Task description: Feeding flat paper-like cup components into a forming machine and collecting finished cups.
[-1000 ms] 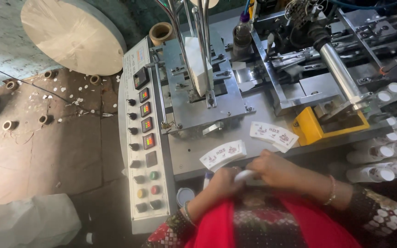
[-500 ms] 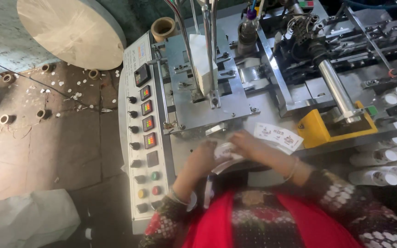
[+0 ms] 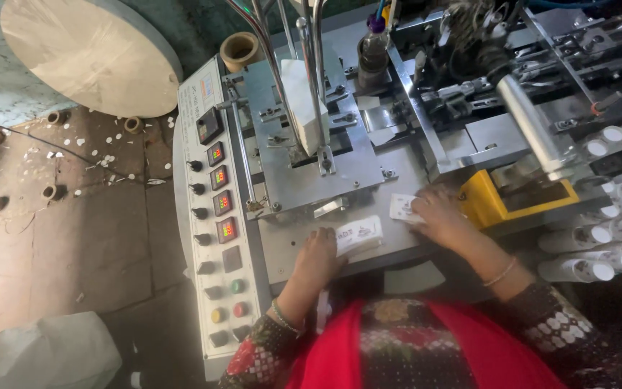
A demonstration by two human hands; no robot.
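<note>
The left hand rests on the machine's grey table, its fingers curled against the near end of one stack of white printed paper blanks. The right hand lies flat, fingers spread over a second stack of blanks just beside a yellow guard. Two stacks show, well apart

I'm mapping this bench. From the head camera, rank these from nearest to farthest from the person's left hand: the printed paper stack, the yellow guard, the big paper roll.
From the left hand:
1. Printed paper stack, touching it, on its right.
2. Yellow guard, farther right, beyond the right hand.
3. Big paper roll, far off at upper left.
</note>
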